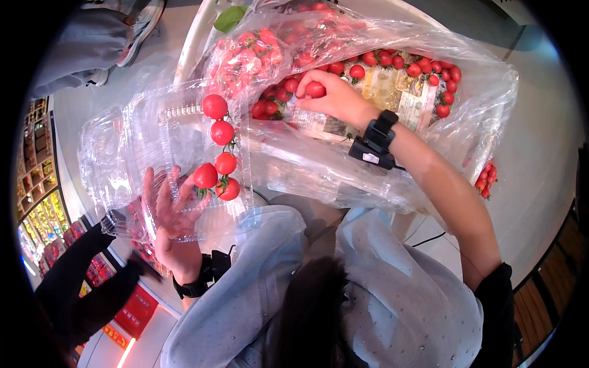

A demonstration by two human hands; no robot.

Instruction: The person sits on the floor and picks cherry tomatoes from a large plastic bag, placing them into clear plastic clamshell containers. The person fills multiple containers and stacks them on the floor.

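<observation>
My left hand (172, 225) is under a clear plastic clamshell box (115, 147), its spread fingers showing through the plastic as they support it. Inside lies a short string of several red cherry tomatoes (222, 133) with green stems. Over a pale crate (189, 50) lined with a clear plastic bag (483, 87), my right hand (340, 99) pinches a single cherry tomato (315, 89) between thumb and fingers. More cherry tomatoes (414, 69) line the far and right sides of the crate, around printed paper (414, 108) on its bottom. Bunched plastic covers another heap of tomatoes (246, 60) at the left.
Several tomatoes (486, 179) show at the crate's right side. A green leaf (230, 18) is at its top left. A person's shoe (140, 34) and someone's dark-clad legs (78, 280) are at the left, near shelves of packaged goods (46, 216). My knees (262, 244) border the crate's near side.
</observation>
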